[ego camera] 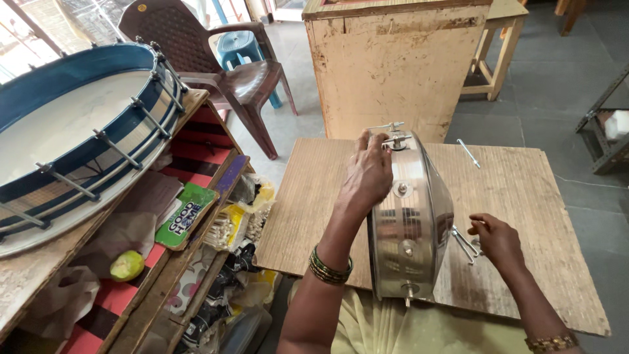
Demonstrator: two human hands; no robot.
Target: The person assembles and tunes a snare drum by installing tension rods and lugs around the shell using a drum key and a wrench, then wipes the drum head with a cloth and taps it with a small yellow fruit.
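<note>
On the wooden board (524, 196), the left hand (368, 176) grasps the far rim of the steel drum shell (411, 223) standing on edge, while the right hand (496, 240) pinches metal rods (463, 244) just right of it.

A wooden board (524, 196) carried a steel drum shell (409, 229) standing on edge near its middle, metal rods (464, 242) just right of it, and one rod (468, 153) far right

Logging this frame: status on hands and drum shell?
Left hand grips steel drum shell, upright on board. Right hand at loose rods. Nothing blocking.
</note>
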